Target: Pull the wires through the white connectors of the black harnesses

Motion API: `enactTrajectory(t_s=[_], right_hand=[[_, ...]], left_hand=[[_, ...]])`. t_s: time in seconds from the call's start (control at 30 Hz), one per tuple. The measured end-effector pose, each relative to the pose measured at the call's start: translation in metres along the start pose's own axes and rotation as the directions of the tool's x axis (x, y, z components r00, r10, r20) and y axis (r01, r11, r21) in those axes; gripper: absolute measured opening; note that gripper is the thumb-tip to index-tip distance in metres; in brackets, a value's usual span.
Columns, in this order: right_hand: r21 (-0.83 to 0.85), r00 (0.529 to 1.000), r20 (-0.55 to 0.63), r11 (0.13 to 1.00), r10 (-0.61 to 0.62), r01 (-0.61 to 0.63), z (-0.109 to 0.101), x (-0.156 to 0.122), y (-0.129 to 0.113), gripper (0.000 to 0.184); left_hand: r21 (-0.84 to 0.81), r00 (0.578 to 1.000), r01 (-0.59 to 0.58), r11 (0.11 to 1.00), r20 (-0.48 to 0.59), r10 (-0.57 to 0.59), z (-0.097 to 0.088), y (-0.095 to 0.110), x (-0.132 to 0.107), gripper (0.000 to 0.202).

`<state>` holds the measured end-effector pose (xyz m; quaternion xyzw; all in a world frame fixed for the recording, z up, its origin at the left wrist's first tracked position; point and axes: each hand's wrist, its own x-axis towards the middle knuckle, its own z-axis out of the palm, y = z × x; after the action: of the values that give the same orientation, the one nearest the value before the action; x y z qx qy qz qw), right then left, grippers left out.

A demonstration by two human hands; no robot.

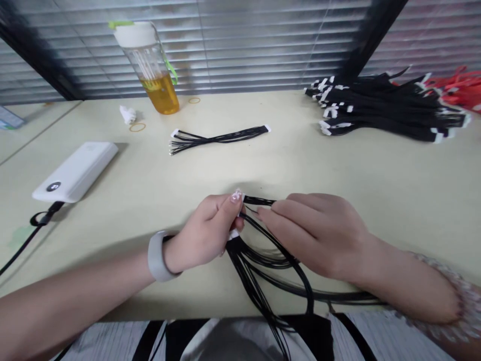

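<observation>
Thumb and fingers of my left hand [210,225] pinch the white connector end of a black wire harness [259,201] near the front of the table. Beneath that hand, another white connector [233,234] shows, and several black wires [255,296] fan from it over the table edge. My right hand [319,233] is closed around the black wires just right of the connector, its fingertips bent over them. A thin single wire [251,209] sticks out between the two hands. Part of the harness is hidden under my right hand.
A finished-looking black harness [221,137] lies mid-table. At the back right is a pile of black harnesses [387,105], beside red ones [460,87]. A bottle [160,85], crumpled tissue [128,114], rubber bands [137,127] and a cabled white power bank [77,170] are on the left.
</observation>
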<state>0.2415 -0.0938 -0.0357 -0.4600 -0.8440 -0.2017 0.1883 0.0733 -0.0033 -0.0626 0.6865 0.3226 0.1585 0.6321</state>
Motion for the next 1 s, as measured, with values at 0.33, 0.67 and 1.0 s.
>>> enactTrajectory(t_s=[0.33, 0.67, 1.0], right_hand=[[-0.05, 1.0, 0.023, 0.999, 0.021, -0.019, 0.002, 0.0, 0.002, 0.021], [-0.051, 0.992, 0.025, 0.991, 0.122, -0.121, 0.004, 0.001, 0.006, 0.021], [0.471, 0.741, 0.591, 0.61, 0.318, -0.637, -0.018, 0.006, -0.004, 0.032]], left_hand=[[0.049, 0.995, -0.081, 0.996, 0.07, 0.077, -0.001, 0.002, 0.002, 0.05], [0.091, 0.995, -0.085, 0.992, -0.038, 0.089, 0.002, 0.006, 0.004, 0.046], [-0.02, 0.939, -0.004, 1.0, -0.343, -0.003, 0.006, 0.004, 0.01, 0.041]])
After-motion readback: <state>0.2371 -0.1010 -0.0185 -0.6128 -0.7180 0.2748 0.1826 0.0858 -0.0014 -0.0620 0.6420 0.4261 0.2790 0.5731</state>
